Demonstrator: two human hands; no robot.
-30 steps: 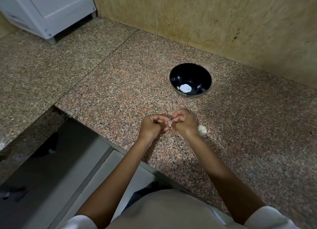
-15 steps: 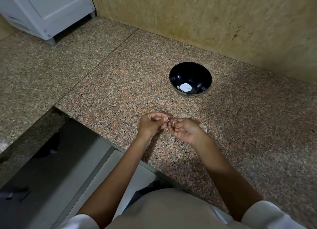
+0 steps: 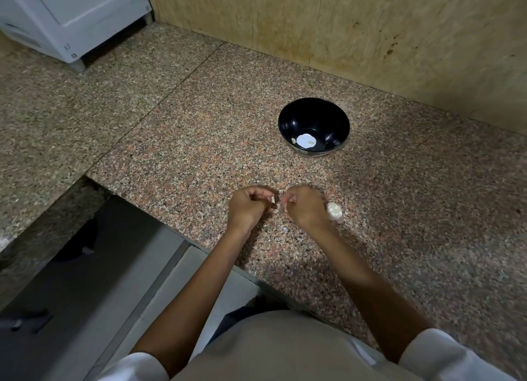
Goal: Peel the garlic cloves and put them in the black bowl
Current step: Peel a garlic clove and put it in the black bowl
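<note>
Head view, looking down on a speckled granite worktop [image 3: 199, 152].

Both hands are raised just over the near part of the worktop, close together but with a narrow gap between their fingertips.

Left hand [image 3: 247, 207]: fingers curled inward. We note its grip pinching a small white garlic piece [image 3: 273, 200] at the fingertips; whether that is clove or skin is too small for us to tell.

Right hand [image 3: 305, 206]: fingers curled, tips drawn together and pointing at the left hand. The hand is slightly blurred, so we cannot tell whether this grip pinches anything.

A whole garlic head [image 3: 334, 211] lies on the worktop just beside the outer edge of the right hand; we cannot say whether they touch.

The black bowl [image 3: 296, 115] stands upright farther back, well apart from the hands and near the wall [image 3: 370, 32]. At its bottom we see a bright pale patch [image 3: 305, 140] with a small pale bit [image 3: 293, 140] beside it; neither can be identified.

A few pale flecks [image 3: 283, 229] lie on the worktop below the gap between the hands.

Far left corner: a white appliance [image 3: 71, 15]. White sleeves at the bottom edge.
</note>
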